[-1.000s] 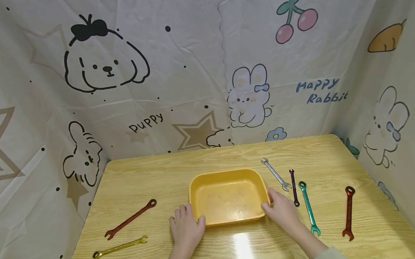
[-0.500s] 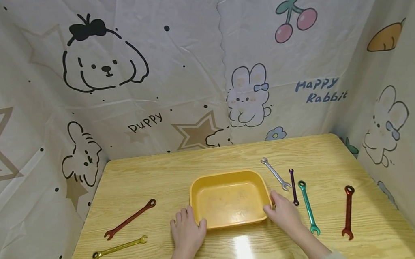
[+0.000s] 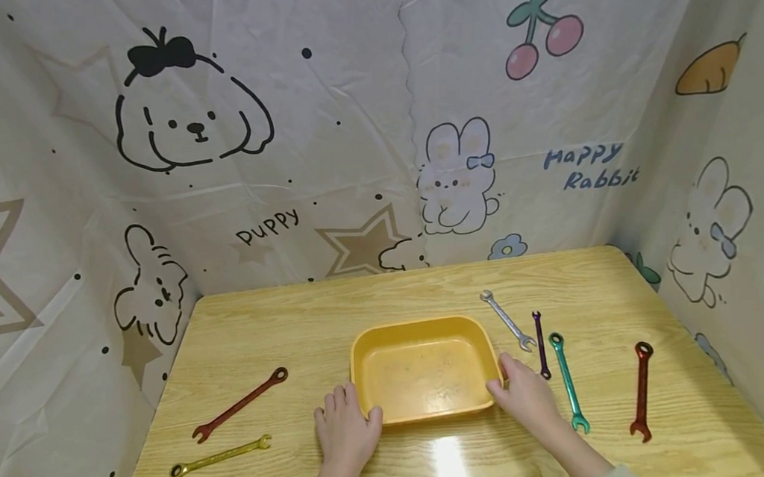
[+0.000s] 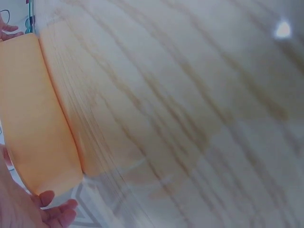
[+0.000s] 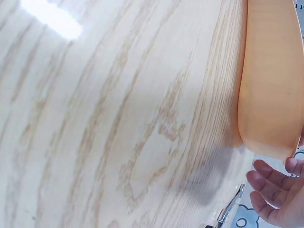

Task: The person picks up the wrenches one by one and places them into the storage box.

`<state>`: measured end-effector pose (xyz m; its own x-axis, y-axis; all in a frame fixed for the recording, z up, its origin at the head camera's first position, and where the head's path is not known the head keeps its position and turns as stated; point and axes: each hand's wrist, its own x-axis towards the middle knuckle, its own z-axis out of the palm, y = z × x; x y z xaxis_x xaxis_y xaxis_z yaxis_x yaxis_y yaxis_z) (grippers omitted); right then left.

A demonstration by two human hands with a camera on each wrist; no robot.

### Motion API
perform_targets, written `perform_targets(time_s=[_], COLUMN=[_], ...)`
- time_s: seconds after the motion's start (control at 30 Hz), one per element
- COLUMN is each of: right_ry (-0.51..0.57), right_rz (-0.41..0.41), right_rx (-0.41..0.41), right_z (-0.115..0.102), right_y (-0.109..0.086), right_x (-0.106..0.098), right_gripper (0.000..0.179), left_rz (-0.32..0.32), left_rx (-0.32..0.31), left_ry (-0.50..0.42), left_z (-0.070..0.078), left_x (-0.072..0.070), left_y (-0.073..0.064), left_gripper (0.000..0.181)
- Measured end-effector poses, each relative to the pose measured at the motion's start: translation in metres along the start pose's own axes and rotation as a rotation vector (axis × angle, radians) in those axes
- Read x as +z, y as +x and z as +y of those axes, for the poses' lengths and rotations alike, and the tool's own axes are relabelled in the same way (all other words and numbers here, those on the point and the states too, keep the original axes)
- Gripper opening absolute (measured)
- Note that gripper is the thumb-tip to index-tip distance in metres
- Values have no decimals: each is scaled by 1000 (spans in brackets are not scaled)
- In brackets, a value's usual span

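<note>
A yellow plastic bin [image 3: 426, 377] sits on the wooden table in front of me, with nothing inside. My left hand [image 3: 348, 432] holds its near left corner, thumb at the rim and fingers along the outer side. At the opposite side, my right hand [image 3: 527, 395] grips the right rim between thumb and fingers. In the left wrist view, fingers of the left hand [image 4: 23, 211] touch the end of the bin wall [image 4: 38, 114]. The right wrist view has the right hand [image 5: 280, 194] at the rim, some fingers apart from the wall [image 5: 270, 71].
Right of the bin lie a silver wrench [image 3: 508, 322], a small purple wrench [image 3: 542, 346], a green wrench [image 3: 569, 385] and a red wrench [image 3: 642, 392]. On the left are another red wrench [image 3: 240, 405] and a yellow-green wrench [image 3: 220, 456]. Printed cloth [image 3: 348, 144] encloses the table.
The bin has slid slightly toward me, with both hands staying at its sides. The wrenches have not moved.
</note>
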<state>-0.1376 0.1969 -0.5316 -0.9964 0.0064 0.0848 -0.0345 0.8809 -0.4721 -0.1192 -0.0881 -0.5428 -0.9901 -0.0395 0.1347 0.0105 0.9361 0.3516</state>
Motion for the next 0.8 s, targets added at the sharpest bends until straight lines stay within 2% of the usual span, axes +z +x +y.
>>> perform_targets(time_s=[0.27,0.47,0.57,0.7,0.8], right_ry=[-106,-85,-72,-75,-95], right_rz=[19,-82,-118,-103,-85], right_rx=[-59,-22,4,-5,-40], right_z=[1,1,3,6,7], right_y=[2,7,11,18,23], right_x=[-1,-9,-11,-12,-11], right_gripper=[16,23,25,24,24], left_rz=[9,8,18,24,0], left_rx=[29,7,22,50,54], left_ry=[11,-11,-12,-29,-55], left_z=[-5,-11,-13,-16,-17], left_x=[0,0,-1,-1,-2], left_y=[3,7,12,18,22], left_gripper=[37,40,42,39,39])
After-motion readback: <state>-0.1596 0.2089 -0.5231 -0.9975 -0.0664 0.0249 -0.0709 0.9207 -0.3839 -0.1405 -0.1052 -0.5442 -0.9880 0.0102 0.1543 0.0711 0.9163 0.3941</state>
